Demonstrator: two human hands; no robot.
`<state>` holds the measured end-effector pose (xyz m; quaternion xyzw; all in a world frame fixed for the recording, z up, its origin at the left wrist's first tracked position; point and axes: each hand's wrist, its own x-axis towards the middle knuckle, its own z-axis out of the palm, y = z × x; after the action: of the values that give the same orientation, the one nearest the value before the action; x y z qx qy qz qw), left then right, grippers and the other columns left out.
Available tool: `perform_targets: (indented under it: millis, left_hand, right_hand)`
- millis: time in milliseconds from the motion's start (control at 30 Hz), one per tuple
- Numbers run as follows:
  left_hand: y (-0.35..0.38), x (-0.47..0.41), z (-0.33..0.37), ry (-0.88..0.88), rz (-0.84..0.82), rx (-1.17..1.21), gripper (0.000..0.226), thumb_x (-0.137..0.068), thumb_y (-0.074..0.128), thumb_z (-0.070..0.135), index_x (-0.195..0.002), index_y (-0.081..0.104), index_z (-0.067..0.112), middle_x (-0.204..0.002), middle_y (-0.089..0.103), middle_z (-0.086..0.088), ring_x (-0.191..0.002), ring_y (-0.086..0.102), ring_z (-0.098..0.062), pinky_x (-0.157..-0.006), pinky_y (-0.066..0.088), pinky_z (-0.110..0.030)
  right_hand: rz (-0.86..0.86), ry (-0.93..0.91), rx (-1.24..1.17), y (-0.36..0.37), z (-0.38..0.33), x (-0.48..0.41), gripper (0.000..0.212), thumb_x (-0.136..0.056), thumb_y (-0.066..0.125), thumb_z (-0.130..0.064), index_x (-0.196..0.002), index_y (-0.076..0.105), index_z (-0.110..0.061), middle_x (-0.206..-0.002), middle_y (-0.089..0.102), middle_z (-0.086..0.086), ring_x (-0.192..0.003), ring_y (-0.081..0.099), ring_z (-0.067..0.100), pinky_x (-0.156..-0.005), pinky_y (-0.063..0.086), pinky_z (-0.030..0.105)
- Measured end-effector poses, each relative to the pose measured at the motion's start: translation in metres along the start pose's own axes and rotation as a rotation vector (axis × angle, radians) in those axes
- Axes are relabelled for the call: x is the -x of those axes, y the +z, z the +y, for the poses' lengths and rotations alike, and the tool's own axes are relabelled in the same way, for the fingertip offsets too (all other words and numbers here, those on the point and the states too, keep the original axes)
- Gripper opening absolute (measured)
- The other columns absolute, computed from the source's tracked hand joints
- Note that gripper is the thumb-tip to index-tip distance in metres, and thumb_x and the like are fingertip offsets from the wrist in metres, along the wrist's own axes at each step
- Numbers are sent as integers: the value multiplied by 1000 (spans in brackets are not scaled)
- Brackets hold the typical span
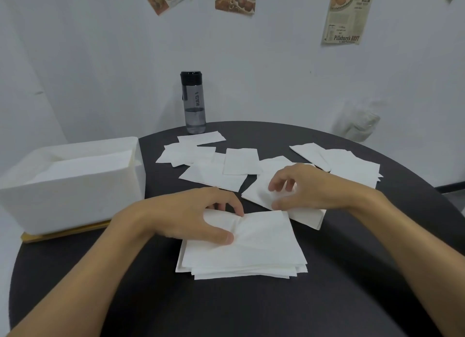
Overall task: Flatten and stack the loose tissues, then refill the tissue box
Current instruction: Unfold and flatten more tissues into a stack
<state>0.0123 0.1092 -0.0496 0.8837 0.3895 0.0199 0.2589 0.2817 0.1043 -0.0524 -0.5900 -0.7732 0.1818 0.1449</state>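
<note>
Dark round bench [226, 311] against a pale wall hung with food clippings [344, 14].

- Stack [251, 256]: squared white tissues, several deep, lying under and just nearer you than your left hand [196, 215].
- Left hand: fingers bent, thumb and fingertips pinching the top tissue [264, 233] of the stack, with a small ridge puckered between them.
- Right hand [309, 188]: fingers curled over the next tissue [256, 193], thumb at its near edge. Whether the pinch has closed cannot be told.
- Loose tissues [214, 170]: a scatter of overlapping sheets beyond both hands, more beyond your right wrist.
- Tissue box [73, 185]: white, open-topped, on a wooden base, outboard of your left forearm. It looks to hold some sheets already.
- Water bottle [192, 102]: upright, well beyond the scatter.

Step in hand, by my reading: flattening and stacking, roughly midway, and the refill not begun.

Next move calls for smoothing that ridge flat with your left hand. Then lift the sheet under your right and lay it square on the stack, edges matched.
</note>
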Motion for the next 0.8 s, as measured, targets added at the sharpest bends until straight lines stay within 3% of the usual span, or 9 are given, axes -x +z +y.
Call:
perform_targets:
  millis: [167, 367, 467, 600, 800]
  left_hand:
    - [-3, 3, -2, -20, -21, 0, 36, -83, 73, 50, -112, 54, 58, -110, 53, 18, -102, 54, -4, -95, 50, -32]
    - [-2, 3, -2, -14, -26, 6, 35, -84, 74, 47, -112, 54, 55, -108, 53, 16, -100, 54, -5, -93, 50, -30]
    - [-3, 3, -2, -13, -28, 13, 35, -84, 74, 47, -111, 54, 55, -108, 53, 16, -100, 54, -5, -93, 50, -30]
    - [-2, 3, -1, -13, -29, 12, 35, -85, 74, 46, -112, 54, 54, -108, 53, 15, -99, 54, -4, -92, 49, -28]
    - [-3, 3, -1, 3, -44, 20, 33, -84, 74, 46, -111, 55, 51, -107, 56, 11, -99, 55, -9, -92, 51, -35]
  right_hand:
    - [-44, 2, 73, 4, 1, 0, 29, -82, 76, -33, -109, 66, -28, -112, 54, -13, -105, 52, 6, -95, 45, 27]
    - [14, 34, 78, 2, -3, 2, 7, -84, 71, -25, -89, 74, -22, -100, 69, -4, -99, 63, 14, -90, 54, 35]
    - [51, 29, 83, 1, -1, 0, 7, -85, 67, -20, -86, 74, -20, -94, 72, -5, -94, 66, 12, -88, 55, 35]
    - [-20, 15, 104, -1, -5, 4, 14, -83, 75, -36, -89, 72, -23, -103, 65, -6, -101, 59, 9, -90, 50, 31]
    - [-27, 19, 105, -1, -8, 6, 8, -83, 74, -27, -88, 73, -21, -106, 64, -4, -104, 57, 10, -94, 49, 34]
